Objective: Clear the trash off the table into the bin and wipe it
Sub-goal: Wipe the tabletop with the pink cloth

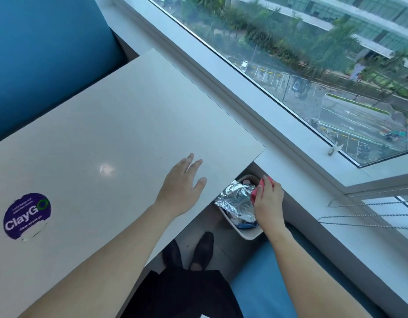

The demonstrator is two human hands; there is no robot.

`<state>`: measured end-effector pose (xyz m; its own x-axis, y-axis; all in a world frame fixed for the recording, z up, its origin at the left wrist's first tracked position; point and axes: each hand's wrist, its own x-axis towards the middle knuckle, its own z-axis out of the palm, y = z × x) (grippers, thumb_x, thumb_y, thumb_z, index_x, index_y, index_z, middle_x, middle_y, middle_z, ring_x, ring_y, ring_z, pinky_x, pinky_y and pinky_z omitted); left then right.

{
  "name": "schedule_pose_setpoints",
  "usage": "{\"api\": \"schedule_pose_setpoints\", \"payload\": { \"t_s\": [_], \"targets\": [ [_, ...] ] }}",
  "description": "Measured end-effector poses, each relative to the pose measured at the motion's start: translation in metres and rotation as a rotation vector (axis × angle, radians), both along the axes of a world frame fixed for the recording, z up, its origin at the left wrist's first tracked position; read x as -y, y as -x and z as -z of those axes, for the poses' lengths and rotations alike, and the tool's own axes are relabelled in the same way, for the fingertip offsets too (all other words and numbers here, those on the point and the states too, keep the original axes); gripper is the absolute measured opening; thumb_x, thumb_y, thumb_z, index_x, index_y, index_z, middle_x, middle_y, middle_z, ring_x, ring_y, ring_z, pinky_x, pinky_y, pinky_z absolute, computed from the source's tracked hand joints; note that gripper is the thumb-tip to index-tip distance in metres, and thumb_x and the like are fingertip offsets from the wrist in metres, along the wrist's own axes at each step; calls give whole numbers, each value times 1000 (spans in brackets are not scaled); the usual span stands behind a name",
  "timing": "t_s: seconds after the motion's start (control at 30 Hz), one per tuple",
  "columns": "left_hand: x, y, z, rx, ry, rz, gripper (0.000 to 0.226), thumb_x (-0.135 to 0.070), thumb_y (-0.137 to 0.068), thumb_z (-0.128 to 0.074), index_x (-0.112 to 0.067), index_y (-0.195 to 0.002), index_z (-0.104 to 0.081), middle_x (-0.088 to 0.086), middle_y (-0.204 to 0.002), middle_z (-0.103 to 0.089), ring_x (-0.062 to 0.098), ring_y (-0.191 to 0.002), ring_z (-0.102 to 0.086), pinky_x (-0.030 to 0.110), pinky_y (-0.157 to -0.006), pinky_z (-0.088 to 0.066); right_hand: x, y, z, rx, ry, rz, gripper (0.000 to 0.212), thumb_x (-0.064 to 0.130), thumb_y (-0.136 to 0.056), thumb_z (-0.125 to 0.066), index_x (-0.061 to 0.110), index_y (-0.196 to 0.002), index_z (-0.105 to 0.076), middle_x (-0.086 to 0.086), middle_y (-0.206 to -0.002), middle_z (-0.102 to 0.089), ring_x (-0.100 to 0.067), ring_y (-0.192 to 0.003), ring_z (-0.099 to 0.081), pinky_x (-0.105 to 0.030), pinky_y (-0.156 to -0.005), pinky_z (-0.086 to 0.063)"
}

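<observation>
Head view: pink cloth (255, 193) above bin (248, 236).
Left hand (182, 187), flat, braces on table (118, 122); right hand (268, 203) grips cloth, probably dropping crumbs.

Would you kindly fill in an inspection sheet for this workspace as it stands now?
Surface: table shows a few dark specks towards its right corner and a partly torn purple sticker.
Job's things: bin on the floor off the table's right corner, holding crumpled foil and wrappers; pink cloth held above it.
Clutter: nothing seen.
Grippers: left hand open, fingers straight, over the table near its right edge; right hand grips the cloth.
Cables: bead cords lie across the sill at right.
Surroundings: window onto a street, white clip on its frame, blue seat.
</observation>
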<state>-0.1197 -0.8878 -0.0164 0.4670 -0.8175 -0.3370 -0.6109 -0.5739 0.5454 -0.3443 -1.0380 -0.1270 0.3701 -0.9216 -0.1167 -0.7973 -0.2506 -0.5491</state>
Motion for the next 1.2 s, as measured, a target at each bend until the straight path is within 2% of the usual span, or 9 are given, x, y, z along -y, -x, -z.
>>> {"api": "schedule_pose_setpoints", "payload": {
  "t_s": [0.17, 0.23, 0.3, 0.43, 0.7, 0.83, 0.97, 1.07, 1.2],
  "targets": [
    [-20, 8, -30, -185, 48, -14, 60, -42, -104, -52, -36, -159, -29, -17, -165, -26, 5, -150, -27, 35, -124, -25, -12, -19, -56, 269, -162, 226, 41, 36, -108, -38, 18, -142, -52, -4, -125, -55, -21, -117, -52, -39, -108, -41],
    [-30, 14, -41, -275, 67, -25, 65, -40, -101, -61, -40, -158, -30, -18, -157, -40, 2, -138, -45, 34, -118, -37, -23, -31, -84, 409, -305, 311, 37, 53, -103, -40, 37, -132, -55, -1, -114, -67, -24, -98, -66, -45, -88, -57],
    [-43, 22, -53, -355, 100, -60, 70, -40, -96, -68, -43, -156, -32, -21, -149, -48, -2, -127, -53, 33, -113, -44, -42, -46, -115, 570, -471, 375, 26, 45, -105, -41, 31, -119, -58, -2, -89, -72, -20, -66, -66, -32, -55, -51],
    [-81, 34, -74, -470, 198, -152, 79, -46, -89, -75, -43, -156, -33, -26, -147, -49, -8, -125, -53, 22, -104, -48, -93, -81, -163, 846, -802, 409, 16, 20, -102, -43, 15, -90, -50, -9, -69, -51, -25, -60, -52, -37, -58, -35],
    [-189, 11, -108, -509, 361, -398, 45, -37, -88, -80, -49, -125, -57, -29, -113, -68, -11, -109, -63, 19, -94, -51, -234, -152, -205, 873, -1057, 200, 9, 21, -88, -49, 22, -79, -47, -6, -68, -56, -27, -68, -58, -37, -65, -51],
    [-258, -17, -119, -464, 448, -596, 41, -36, -85, -81, -39, -122, -61, -21, -105, -73, -5, -100, -68, 20, -87, -50, -312, -182, -238, 858, -1018, -30, 6, 11, -79, -44, 5, -78, -45, -11, -80, -41, -26, -77, -46, -32, -67, -41],
    [-329, -39, -128, -472, 509, -745, 37, -47, -81, -80, -33, -112, -66, -10, -97, -75, 10, -91, -73, 32, -84, -58, -386, -204, -260, 726, -985, -200, 21, 4, -81, -39, 17, -71, -52, -12, -82, -50, -26, -80, -47, -35, -66, -38],
    [-374, -52, -131, -512, 547, -824, 22, -33, -86, -75, -25, -106, -69, -2, -89, -77, 17, -82, -74, 41, -85, -62, -424, -214, -269, 646, -944, -312, 36, -6, -87, -42, 25, -82, -61, -7, -82, -61, -21, -67, -53, -22, -53, -44],
    [-419, -68, -136, -642, 629, -912, 18, -15, -92, -70, -15, -109, -70, 12, -96, -77, 33, -86, -76, 39, -80, -63, -451, -227, -266, 519, -884, -405, 43, 5, -84, -59, 38, -110, -66, -8, -111, -69, -11, -66, -64, -21, -61, -53]
  ]
}}
